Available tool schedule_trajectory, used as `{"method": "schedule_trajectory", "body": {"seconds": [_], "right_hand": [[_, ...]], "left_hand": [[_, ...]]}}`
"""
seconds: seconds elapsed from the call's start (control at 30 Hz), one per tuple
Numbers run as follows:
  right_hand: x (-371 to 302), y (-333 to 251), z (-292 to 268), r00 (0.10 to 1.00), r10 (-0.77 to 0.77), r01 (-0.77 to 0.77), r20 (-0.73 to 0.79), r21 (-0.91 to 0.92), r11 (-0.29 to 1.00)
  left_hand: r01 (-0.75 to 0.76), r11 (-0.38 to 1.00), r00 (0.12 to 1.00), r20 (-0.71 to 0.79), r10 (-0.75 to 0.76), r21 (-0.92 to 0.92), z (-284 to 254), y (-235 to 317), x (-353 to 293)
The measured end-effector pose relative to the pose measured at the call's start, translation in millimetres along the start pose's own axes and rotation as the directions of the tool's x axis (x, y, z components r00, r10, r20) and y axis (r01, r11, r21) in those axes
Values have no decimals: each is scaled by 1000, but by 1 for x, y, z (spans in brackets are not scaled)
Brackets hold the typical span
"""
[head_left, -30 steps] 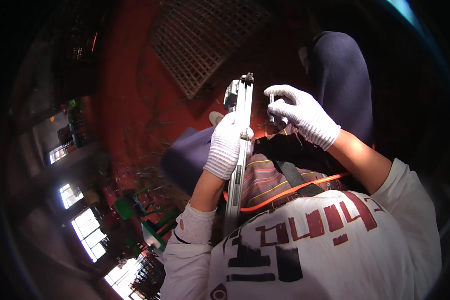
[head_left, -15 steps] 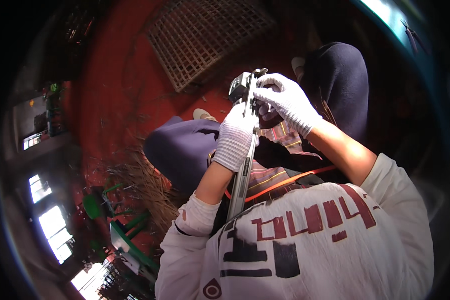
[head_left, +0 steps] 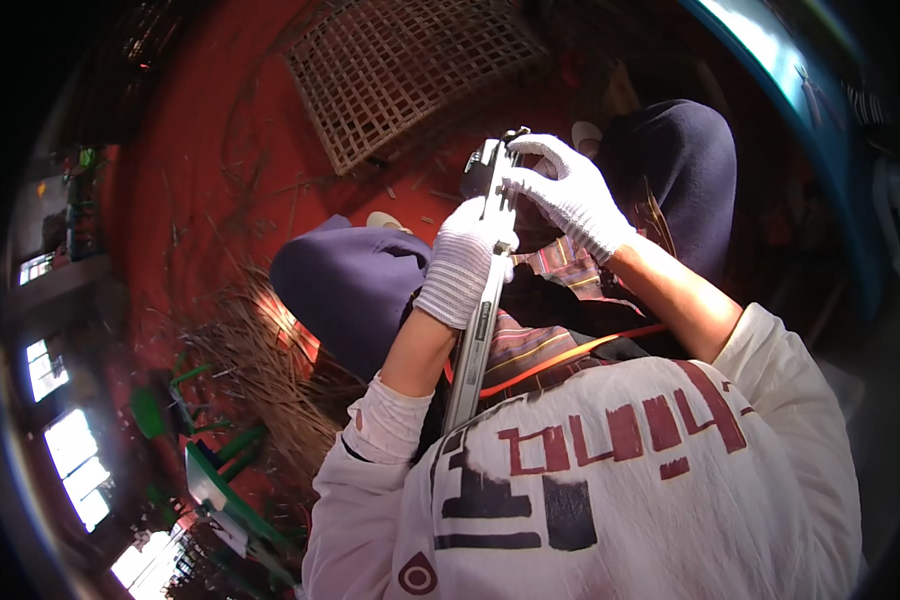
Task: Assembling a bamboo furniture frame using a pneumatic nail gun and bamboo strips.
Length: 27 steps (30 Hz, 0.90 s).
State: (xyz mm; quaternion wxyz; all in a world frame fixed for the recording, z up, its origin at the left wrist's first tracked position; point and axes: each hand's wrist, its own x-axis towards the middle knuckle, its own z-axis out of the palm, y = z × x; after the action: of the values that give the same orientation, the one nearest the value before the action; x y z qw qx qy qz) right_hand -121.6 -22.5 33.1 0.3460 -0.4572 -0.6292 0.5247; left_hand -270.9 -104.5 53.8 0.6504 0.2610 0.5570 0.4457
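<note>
head cam, looking down, close, maybe tilted

Dim, warm light — fisheye-bent edges

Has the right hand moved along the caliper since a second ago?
Yes. The right hand closed in from the caliper's right side onto its head, above the left hand.

You were sitting in a craft workshop for bamboo or cane weaving. A red floor (head_left: 200, 150) lay strewn with thin strips and shavings, a heap of split strips (head_left: 260, 370) piled beside your knee, and a woven lattice panel (head_left: 410, 70) lay flat just ahead. Bright windows (head_left: 70, 460) lit one side.
</note>
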Motion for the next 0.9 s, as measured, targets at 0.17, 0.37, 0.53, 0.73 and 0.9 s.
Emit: {"method": "schedule_trajectory", "body": {"seconds": [0.17, 0.37, 0.53, 0.73, 0.9], "right_hand": [[-9, -14, -7, 998, 35, -25, -45, 198, 980], [-8, -10, -7, 999, 7, 0, -41, 154, 988], [-10, -6, -25, 999, 6, -3, -41, 63, 998], [-6, -3, -87, 964, -53, 44, -261, -43, 998], [-26, -8, -134, 913, -198, 73, -358, -334, 940]], "left_hand": [[94, 980, 995, -20, -99, -175, 2, 11, -4], [66, 986, 996, -55, -75, -150, 2, 14, -7], [41, 993, 999, 3, -41, -108, -7, 8, -2], [419, 827, 907, 135, -398, -375, -42, 28, 16], [378, 878, 917, -12, -398, -293, -73, 35, 33]]}}
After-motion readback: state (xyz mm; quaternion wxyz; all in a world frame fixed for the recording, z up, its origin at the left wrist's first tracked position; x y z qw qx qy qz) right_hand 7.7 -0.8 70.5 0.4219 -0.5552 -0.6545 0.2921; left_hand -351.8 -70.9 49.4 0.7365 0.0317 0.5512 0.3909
